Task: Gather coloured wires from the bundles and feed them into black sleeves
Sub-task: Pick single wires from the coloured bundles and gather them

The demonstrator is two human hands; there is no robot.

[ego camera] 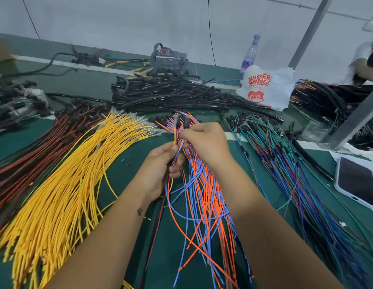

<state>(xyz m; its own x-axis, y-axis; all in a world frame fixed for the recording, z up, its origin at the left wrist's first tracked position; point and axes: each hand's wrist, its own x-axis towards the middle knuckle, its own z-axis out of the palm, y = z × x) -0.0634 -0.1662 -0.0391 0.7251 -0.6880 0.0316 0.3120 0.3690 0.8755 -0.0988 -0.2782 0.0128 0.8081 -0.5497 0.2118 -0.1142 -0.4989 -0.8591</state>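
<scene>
My left hand (160, 165) grips a small gathered bunch of wires (175, 130), yellow, red, blue and orange, held upright above the green table. My right hand (204, 138) pinches the same bunch just above the left hand, near its connector ends. Below the hands lies the orange and blue wire bundle (204, 205). A yellow wire bundle (77, 184) fans out on the left, with a red and dark wire bundle (31, 155) beyond it. A green, blue and brown wire bundle (285, 163) lies on the right. A heap of black sleeves (171, 92) sits behind the hands.
A white plastic bag (267, 88) and a water bottle (250, 53) stand at the back right. A phone (356, 180) lies at the right edge. Pliers with yellow handles (139, 69) and a grey strap device (166, 57) lie at the back. Another person (365, 63) is far right.
</scene>
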